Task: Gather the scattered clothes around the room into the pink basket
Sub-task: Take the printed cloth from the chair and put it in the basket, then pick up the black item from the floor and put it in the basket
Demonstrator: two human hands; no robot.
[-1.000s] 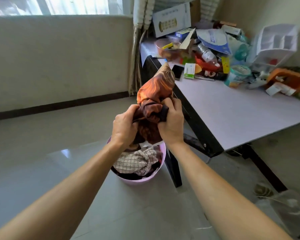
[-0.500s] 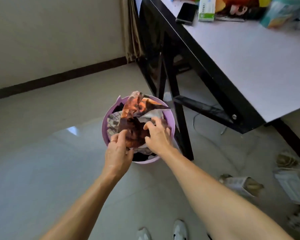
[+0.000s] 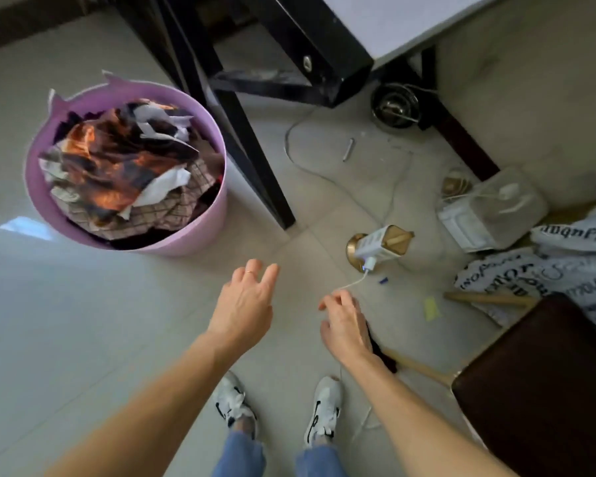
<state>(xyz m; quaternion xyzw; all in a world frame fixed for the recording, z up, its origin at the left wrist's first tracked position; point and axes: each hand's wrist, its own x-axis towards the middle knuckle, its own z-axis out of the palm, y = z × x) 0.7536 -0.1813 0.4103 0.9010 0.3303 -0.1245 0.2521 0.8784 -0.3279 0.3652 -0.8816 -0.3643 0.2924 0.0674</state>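
Orange-brown garment (image 3: 111, 160) now lies on top of the pile in the pink basket (image 3: 186, 241), out of the hands, so that piece is done. Both hands are off the basket: left hand (image 3: 245, 304) fingers spread, empty; right hand (image 3: 344, 321) fingers loosely curled, nothing visibly held. View has swung down and right since half a second ago. White lettered cloth (image 3: 516, 277) lies on the floor by the brown stool (image 3: 544, 390), likely next.
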